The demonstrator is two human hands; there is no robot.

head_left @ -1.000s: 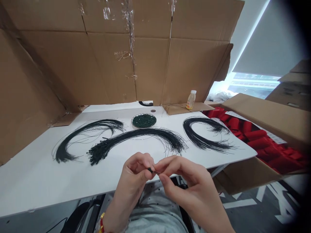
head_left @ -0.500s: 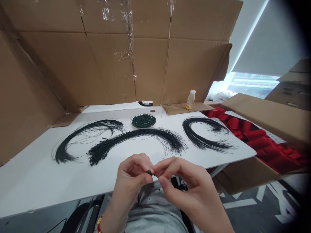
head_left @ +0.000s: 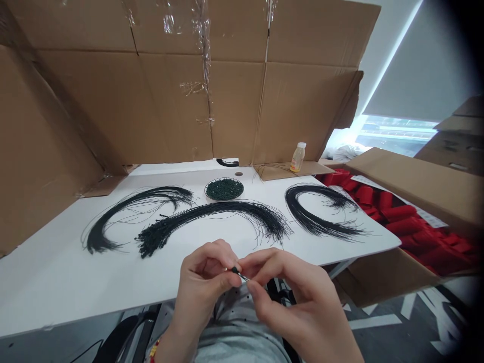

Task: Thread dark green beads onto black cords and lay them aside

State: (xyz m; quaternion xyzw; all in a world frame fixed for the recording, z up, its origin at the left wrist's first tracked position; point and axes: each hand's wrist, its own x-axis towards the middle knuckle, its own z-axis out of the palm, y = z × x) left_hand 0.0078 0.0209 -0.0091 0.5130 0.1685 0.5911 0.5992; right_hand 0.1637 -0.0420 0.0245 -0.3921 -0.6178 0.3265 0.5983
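My left hand (head_left: 204, 282) and my right hand (head_left: 287, 292) meet over the near edge of the white table (head_left: 56, 282). Both pinch a small dark bead on a thin cord (head_left: 236, 271) between thumb and fingertips. Beyond them a bundle of dark cords with beads on their left ends (head_left: 212, 214) curves across the middle of the table. A bundle of plain dark cords (head_left: 128, 209) lies to its left and another (head_left: 313, 212) to its right. A round dish of dark green beads (head_left: 224, 189) sits behind the middle bundle.
Flattened cardboard sheets (head_left: 170, 91) stand as a wall behind and to the left of the table. A small plastic bottle (head_left: 297, 157) stands at the back right. An open carton of red items (head_left: 401, 217) sits to the right, below table level.
Both hands have sunk slightly toward me while still pinching the bead and cord. Nothing on the table has moved.
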